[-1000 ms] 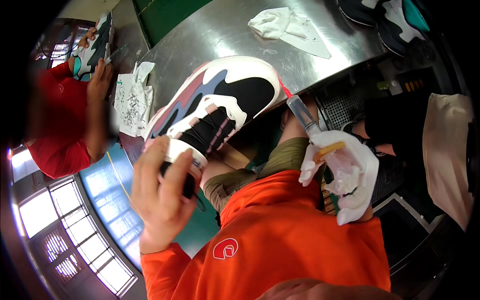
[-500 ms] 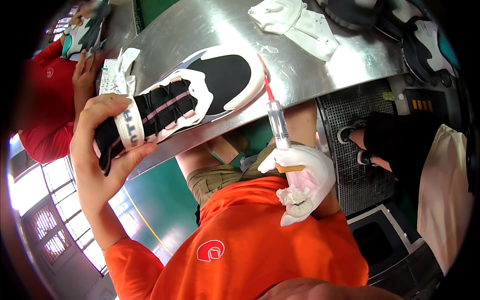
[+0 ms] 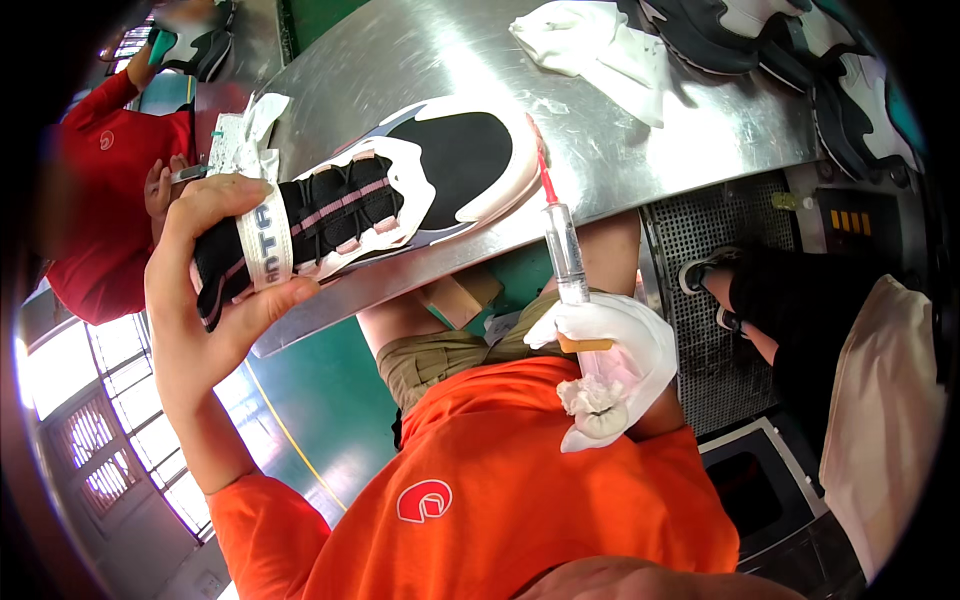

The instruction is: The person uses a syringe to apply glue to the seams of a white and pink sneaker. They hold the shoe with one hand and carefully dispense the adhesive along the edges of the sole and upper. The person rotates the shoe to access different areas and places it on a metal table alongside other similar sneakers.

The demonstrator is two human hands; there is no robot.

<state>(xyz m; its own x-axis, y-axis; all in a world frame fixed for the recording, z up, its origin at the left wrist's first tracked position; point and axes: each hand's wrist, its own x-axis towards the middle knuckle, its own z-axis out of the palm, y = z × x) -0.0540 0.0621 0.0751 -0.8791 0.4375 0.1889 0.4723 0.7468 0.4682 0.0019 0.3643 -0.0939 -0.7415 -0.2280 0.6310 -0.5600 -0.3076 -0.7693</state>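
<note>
A black and white sneaker (image 3: 450,165) with pink lace loops lies along the metal table's near edge, toe to the right. My left hand (image 3: 185,310) is closed around its heel and collar, thumb below and fingers over the pale strap. In my right hand (image 3: 645,345), covered by a white glove or cloth, is a clear syringe (image 3: 565,250) that points up and away. Its red tip (image 3: 545,178) meets the sole edge at the toe, or sits just beside it. The right fingers are mostly hidden under the white fabric; a tan band shows there.
A crumpled white cloth (image 3: 595,50) rests on the metal table (image 3: 345,75). Several other sneakers (image 3: 700,35) are piled at the far right. White scrap material (image 3: 240,140) lies beyond the heel. Co-worker in red (image 3: 105,200) sits at left; another person's dark-clothed legs (image 3: 785,310) are at right.
The whole view has shifted slightly. My grip on the sneaker and the syringe's place at the toe look the same. The co-worker's shoe has moved up, and a small tool now shows in their lower hand.
</note>
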